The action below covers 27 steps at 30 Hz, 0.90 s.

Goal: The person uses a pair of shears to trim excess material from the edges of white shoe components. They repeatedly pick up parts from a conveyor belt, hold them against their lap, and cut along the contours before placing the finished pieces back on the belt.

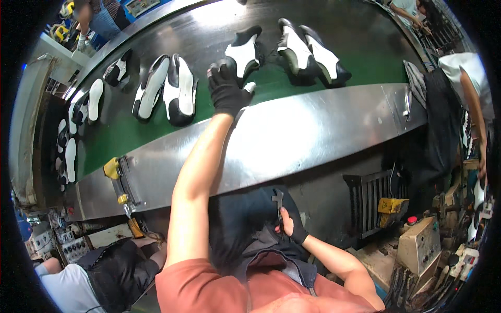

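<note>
My left hand (228, 89), in a dark glove with the fingertips uncovered, stretches over the near edge of a green conveyor belt (122, 128). Its fingers and thumb are spread, close to a black and white shoe (243, 55) lying just beyond them; whether they touch it I cannot tell. Low over my lap, my right hand (291, 225), also partly gloved, is closed around a metal hand tool (278, 203) that looks like pincers. Its handles are mostly hidden by the fingers.
A steel ledge (313, 122) runs along the belt, with a yellow clamp-like fitting (111, 168) at left. More shoes lie on the belt, a pair of shoes (180, 91) among them. A machine box (419, 242) with a red button stands right. Other people work on several sides.
</note>
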Tool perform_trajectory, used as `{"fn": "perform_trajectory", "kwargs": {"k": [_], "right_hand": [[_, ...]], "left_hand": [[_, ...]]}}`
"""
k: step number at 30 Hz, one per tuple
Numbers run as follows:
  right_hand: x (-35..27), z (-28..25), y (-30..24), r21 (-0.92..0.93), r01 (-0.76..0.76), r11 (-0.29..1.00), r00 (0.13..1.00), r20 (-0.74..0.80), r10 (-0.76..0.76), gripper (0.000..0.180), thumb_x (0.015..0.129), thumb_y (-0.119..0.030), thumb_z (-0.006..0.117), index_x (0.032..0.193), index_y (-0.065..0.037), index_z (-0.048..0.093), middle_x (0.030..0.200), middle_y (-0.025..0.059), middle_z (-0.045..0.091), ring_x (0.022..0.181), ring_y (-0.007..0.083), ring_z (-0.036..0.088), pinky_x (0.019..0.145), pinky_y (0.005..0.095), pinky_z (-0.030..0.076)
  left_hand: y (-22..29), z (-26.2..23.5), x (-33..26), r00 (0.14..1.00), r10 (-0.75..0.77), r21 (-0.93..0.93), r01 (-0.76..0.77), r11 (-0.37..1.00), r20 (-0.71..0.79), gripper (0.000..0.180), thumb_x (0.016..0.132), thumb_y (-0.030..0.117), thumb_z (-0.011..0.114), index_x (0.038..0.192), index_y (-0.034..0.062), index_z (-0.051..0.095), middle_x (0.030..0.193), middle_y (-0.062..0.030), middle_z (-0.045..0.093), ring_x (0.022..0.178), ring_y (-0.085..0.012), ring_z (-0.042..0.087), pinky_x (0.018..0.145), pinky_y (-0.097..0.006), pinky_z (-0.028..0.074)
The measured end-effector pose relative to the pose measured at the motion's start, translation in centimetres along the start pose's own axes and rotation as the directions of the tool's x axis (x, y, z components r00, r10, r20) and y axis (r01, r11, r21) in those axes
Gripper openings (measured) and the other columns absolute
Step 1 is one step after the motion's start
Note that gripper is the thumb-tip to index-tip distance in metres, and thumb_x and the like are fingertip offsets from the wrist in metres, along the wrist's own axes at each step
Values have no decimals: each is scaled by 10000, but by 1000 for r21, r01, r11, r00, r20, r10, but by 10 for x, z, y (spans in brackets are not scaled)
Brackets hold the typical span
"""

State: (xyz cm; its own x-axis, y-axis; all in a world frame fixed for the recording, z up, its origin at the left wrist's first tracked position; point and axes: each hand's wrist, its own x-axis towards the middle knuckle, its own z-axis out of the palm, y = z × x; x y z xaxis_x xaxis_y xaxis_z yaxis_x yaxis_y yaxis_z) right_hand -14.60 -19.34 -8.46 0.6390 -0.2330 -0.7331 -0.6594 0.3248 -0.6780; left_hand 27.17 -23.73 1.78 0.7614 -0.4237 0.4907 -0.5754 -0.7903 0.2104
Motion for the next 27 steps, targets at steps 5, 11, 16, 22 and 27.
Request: {"fn": "perform_trajectory", "kwargs": {"k": [5,11,16,22,27], "right_hand": [[22,-5,-5,185,-36,982,999,15,34,332,969,-170,394,1246,8,431,962,133,580,477,166,578,437,280,492],[33,-2,3,81,88,993,996,-31,-86,497,981,-397,306,1396,-126,343,898,99,599,498,141,566,462,262,485],[24,3,-12,87,145,986,989,-45,-142,449,987,-263,344,1407,-106,313,1006,105,571,504,138,563,441,249,482],[2,4,-3,58,158,986,987,-10,-157,483,993,-418,307,1378,-134,372,858,71,622,500,118,559,450,234,463],[-2,3,13,-8,85,996,996,31,-84,636,946,-582,262,1102,-61,592,625,80,606,505,157,577,516,268,484]], "left_hand": [[-17,19,40,983,169,-180,-153,972,73,808,679,266,684,1340,5,300,1206,-245,423,1111,-398,437,956,-489,350],[-57,-25,35,545,830,24,-837,547,121,518,744,300,640,1209,105,522,1227,-160,471,1170,-347,420,998,-459,338],[4,-9,-26,940,335,-386,-336,859,-71,775,705,392,734,1297,8,413,1367,-216,338,1298,-401,283,1051,-498,281],[-18,-23,-4,872,-15,-463,274,843,490,702,680,323,755,1180,-74,464,1019,-249,626,896,-335,630,786,-383,491],[-80,-124,-77,914,103,-771,265,579,392,418,780,44,580,1186,-52,546,1141,-119,598,997,-192,577,901,-308,433]]}}
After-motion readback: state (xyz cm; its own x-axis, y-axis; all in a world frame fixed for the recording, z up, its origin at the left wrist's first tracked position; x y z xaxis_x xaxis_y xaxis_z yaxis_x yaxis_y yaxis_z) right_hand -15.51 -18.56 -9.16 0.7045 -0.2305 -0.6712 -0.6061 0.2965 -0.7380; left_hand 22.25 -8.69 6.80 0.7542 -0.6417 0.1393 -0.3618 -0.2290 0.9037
